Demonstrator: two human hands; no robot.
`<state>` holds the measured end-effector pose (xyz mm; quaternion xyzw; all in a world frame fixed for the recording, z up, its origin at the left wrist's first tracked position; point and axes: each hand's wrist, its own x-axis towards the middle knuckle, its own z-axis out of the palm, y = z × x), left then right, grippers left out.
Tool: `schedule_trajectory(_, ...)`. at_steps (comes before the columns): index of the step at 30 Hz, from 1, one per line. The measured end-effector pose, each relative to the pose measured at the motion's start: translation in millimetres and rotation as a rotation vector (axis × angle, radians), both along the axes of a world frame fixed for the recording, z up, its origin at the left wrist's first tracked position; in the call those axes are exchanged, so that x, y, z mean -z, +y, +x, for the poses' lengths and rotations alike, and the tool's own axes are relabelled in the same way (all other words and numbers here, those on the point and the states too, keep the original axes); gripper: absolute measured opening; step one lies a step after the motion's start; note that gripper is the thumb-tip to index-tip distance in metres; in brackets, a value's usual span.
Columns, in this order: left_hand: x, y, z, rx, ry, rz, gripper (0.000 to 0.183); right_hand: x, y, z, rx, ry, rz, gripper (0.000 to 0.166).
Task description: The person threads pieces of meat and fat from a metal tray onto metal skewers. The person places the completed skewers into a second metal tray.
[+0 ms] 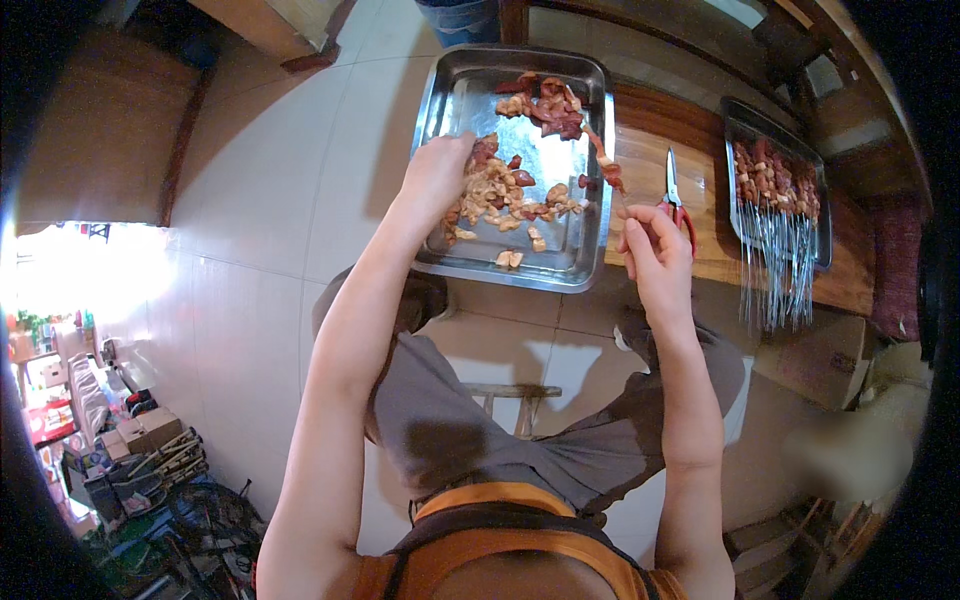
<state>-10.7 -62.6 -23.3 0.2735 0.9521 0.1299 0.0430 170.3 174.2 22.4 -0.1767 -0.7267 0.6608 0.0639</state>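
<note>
A rectangular metal tray (559, 255) holds raw meat pieces, with a darker red heap (551, 109) at the far side and paler, fattier pieces (495, 195) nearer the left. At the tray's left, my left hand (446, 165) reaches down at the meat; its fingertips are partly hidden, so its grip is unclear. My right hand (656, 240) pinches a thin metal skewer just past the tray's right edge. Threaded meat (606, 166) on that skewer slants up and left over the tray rim. Red-handled scissors (672, 187) lie just beyond my right hand.
A wooden bench (645, 142) stands under the scissors. On its right, a second metal tray (731, 172) holds many loaded meat skewers (776, 180), their bare ends overhanging the near edge. A cardboard box (814, 360) sits below. Blue bin (461, 22) behind the tray; piled goods lie lower left.
</note>
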Motion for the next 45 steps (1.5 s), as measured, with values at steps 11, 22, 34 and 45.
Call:
schedule_trajectory(11, -51.0, 2.3, 0.3, -0.118, -0.803, 0.993, 0.056, -4.8, -11.8, 4.4, -0.076, -0.024, 0.029, 0.016)
schedule_trajectory(22, -28.8, -1.3, 8.2, -0.153, -0.020, 0.111, 0.054, -0.8, -12.9, 2.1, -0.054, 0.007, 0.069, 0.015)
schedule_trajectory(34, -49.8, 13.1, 2.1, -0.203, -0.726, 0.997, 0.040, -5.4, -15.1, 4.1, -0.051, -0.005, 0.092, 0.013)
schedule_trajectory(45, -55.2, 20.1, 15.0, -0.167, -1.029, 1.659, 0.040, 0.4, -34.6, 5.4, -0.132, 0.056, 0.166, 0.013)
